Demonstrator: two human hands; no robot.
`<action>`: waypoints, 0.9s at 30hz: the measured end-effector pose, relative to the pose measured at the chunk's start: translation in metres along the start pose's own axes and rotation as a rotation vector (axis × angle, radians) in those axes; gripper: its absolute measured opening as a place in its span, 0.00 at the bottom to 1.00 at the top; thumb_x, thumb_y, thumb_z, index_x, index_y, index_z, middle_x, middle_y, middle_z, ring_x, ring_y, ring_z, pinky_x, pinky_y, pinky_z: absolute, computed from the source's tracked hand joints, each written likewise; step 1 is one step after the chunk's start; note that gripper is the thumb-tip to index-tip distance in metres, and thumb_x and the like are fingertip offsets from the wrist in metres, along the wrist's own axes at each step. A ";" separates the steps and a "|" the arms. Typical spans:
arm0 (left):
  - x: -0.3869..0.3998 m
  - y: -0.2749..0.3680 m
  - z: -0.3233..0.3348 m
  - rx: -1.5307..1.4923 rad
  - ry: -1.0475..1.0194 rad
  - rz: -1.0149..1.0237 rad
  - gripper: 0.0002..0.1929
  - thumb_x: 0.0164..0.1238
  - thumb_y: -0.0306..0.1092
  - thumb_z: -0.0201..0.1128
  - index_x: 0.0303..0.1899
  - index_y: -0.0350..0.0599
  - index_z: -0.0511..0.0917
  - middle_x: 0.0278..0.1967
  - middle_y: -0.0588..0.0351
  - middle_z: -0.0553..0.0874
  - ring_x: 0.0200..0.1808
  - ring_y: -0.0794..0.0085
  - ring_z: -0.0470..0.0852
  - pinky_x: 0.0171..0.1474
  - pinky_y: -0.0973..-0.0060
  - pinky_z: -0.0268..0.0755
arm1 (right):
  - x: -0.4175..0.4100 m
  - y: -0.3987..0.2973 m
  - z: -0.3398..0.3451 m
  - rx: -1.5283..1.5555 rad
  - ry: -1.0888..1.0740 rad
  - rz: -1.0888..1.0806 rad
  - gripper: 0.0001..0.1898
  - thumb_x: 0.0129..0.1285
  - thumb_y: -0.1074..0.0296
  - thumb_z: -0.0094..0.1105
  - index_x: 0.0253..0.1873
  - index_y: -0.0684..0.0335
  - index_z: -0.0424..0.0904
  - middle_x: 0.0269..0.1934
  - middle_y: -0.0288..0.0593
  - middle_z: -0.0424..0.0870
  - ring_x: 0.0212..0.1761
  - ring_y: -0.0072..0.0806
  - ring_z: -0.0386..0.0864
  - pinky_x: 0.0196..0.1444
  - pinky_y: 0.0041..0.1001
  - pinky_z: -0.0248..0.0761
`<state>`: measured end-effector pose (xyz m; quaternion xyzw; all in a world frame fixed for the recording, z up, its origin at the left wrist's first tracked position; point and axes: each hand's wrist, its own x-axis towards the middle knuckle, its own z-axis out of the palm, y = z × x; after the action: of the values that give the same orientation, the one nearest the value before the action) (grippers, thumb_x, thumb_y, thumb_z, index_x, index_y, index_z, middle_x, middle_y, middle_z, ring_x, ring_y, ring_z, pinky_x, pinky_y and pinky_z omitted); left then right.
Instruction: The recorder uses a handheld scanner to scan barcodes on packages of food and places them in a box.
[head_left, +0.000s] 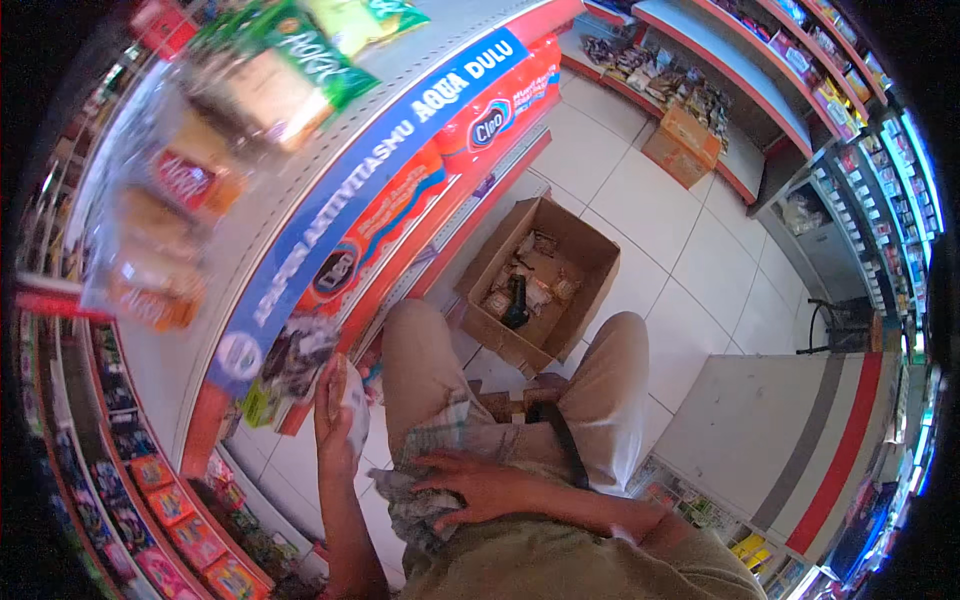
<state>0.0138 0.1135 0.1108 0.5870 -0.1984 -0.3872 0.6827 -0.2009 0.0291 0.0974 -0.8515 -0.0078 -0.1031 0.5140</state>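
Observation:
My left hand (335, 416) is raised beside the lower shelf, its fingers around a whitish object (358, 405) too blurred to name. Just beyond it, dark and clear plastic packets (300, 356) lie at the shelf's end, with a bright green packet (257, 406) below. Across my lap, my right hand (480, 487) holds a crumpled grey cloth (416, 506) against my thigh, fingers spread over it. An open cardboard box (592, 300) stands on the floor in front of my knees. Inside are small wrapped packets (544, 289) and a black object (517, 304).
Bagged bread (277, 97) sits on the shelf (405, 64) at left, above red-wrapped bottle packs (352, 255). Another cardboard box (682, 146) rests by the far shelves (739, 172). A white counter panel (750, 435) with grey and red stripes stands at right. White tiles (690, 270) cover the floor.

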 end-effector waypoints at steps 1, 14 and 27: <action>0.006 -0.001 0.002 -0.104 -0.096 -0.080 0.44 0.56 0.57 0.69 0.70 0.47 0.60 0.61 0.45 0.73 0.53 0.57 0.78 0.57 0.64 0.69 | 0.004 0.014 -0.014 0.146 0.076 -0.001 0.23 0.61 0.50 0.64 0.56 0.58 0.76 0.51 0.52 0.81 0.55 0.44 0.79 0.60 0.38 0.70; 0.079 -0.145 0.026 -1.032 -0.389 -0.767 0.47 0.57 0.61 0.64 0.72 0.50 0.53 0.56 0.49 0.70 0.47 0.56 0.73 0.55 0.55 0.66 | 0.005 0.505 -0.048 1.450 1.144 1.130 0.26 0.69 0.57 0.53 0.68 0.52 0.59 0.46 0.44 0.82 0.36 0.33 0.81 0.36 0.37 0.72; 0.084 -0.152 -0.012 -1.243 -0.493 -0.897 0.47 0.58 0.61 0.66 0.74 0.61 0.50 0.64 0.43 0.65 0.59 0.35 0.68 0.58 0.44 0.66 | 0.001 0.595 -0.033 1.201 0.874 1.188 0.20 0.69 0.57 0.48 0.63 0.57 0.66 0.47 0.47 0.78 0.41 0.41 0.83 0.41 0.41 0.79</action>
<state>0.0300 0.0555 -0.0529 0.0212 0.1630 -0.7826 0.6004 -0.1340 -0.2802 -0.4074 -0.1957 0.5675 -0.1130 0.7918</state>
